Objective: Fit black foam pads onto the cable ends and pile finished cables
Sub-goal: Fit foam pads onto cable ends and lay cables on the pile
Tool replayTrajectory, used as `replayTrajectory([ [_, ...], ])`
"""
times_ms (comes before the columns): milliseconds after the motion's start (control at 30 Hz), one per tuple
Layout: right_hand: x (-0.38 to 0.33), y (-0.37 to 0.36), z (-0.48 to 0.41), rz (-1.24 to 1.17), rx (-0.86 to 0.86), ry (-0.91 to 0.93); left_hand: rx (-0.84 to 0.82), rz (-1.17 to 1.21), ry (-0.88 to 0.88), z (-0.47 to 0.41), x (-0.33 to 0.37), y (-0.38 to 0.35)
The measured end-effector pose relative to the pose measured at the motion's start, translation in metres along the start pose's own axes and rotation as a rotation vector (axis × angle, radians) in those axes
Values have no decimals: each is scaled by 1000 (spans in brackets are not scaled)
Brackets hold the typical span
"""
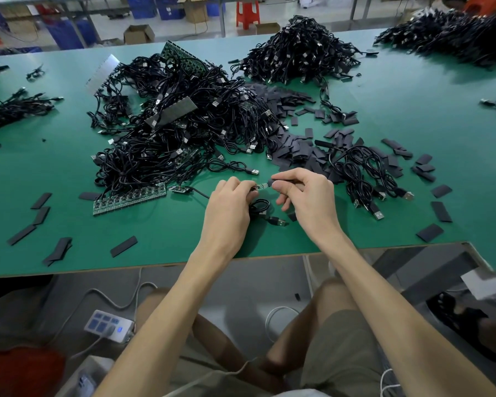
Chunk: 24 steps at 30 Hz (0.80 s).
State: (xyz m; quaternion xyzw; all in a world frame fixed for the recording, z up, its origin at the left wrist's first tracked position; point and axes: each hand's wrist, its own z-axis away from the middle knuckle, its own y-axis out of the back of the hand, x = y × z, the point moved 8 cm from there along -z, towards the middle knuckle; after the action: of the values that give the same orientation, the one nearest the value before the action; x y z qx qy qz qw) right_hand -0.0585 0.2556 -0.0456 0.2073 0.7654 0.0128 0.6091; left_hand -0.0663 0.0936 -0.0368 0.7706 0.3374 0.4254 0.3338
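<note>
while the left hand [226, 207] holds it, the cable's [259, 207] green board [260, 186] shows.

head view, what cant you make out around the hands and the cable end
Head view: grip of the left hand on the cable end, hidden under its own knuckles.
Foam pad in the right hand: mostly covered by that hand; how far on, unclear.
Far cable pile: cut off by the top right edge.
</note>
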Motion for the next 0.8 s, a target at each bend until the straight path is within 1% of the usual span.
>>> replayTrajectory([
  [200, 0, -1, 0, 46, -5, 18, 4, -17, -23, 0, 2, 1],
  [533, -2, 1, 2, 87, 18, 37, 18, -20, 21, 0, -2, 2],
  [800, 1, -2, 1, 82, 0, 19, 12, -14, -7, 1, 2, 3],
])
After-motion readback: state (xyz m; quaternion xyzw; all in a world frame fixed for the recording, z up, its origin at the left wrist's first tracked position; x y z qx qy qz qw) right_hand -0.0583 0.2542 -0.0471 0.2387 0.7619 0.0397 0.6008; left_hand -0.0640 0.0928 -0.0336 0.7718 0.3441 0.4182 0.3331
